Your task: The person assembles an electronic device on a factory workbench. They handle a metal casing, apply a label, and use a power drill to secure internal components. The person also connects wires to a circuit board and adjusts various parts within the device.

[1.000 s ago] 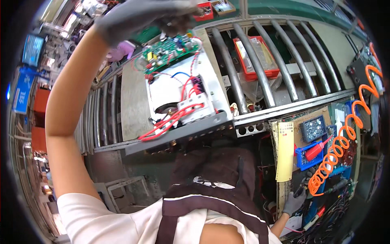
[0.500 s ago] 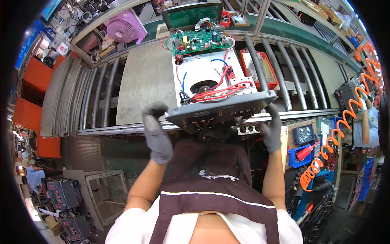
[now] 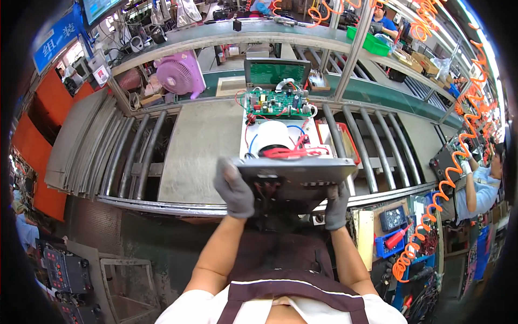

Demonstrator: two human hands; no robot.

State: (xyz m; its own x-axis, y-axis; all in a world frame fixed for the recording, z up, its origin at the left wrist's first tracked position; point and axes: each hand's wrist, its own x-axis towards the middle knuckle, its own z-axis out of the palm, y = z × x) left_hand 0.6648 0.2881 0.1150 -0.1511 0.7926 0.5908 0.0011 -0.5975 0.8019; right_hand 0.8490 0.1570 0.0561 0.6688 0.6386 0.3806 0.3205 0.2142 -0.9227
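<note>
An open electronic device stands in front of me, its dark grey panel [image 3: 302,178] facing me and tilted. My left hand [image 3: 236,191], in a grey glove, grips the panel's left edge with the thumb on the near side. At the lower right edge is my right hand [image 3: 336,207], also gloved, its fingers curled around the panel. Behind the panel, the device's white base carries a white cylindrical part [image 3: 273,135] and red wires [image 3: 291,153]. A green circuit board [image 3: 275,102] sits at the far end, below a raised green board [image 3: 278,73].
Steel rollers [image 3: 380,148] flank the device, and a bare metal plate [image 3: 197,151] lies left of it. Flat sheets [image 3: 81,143] are stacked farther left. A blue bin [image 3: 391,243] stands at right beside a coiled orange hose [image 3: 418,229]. A co-worker [image 3: 480,183] is at far right.
The view has tipped upward, showing more of the far shelf. My hands have come inward onto the panel's sides, and the panel's dark face shows more fully.
</note>
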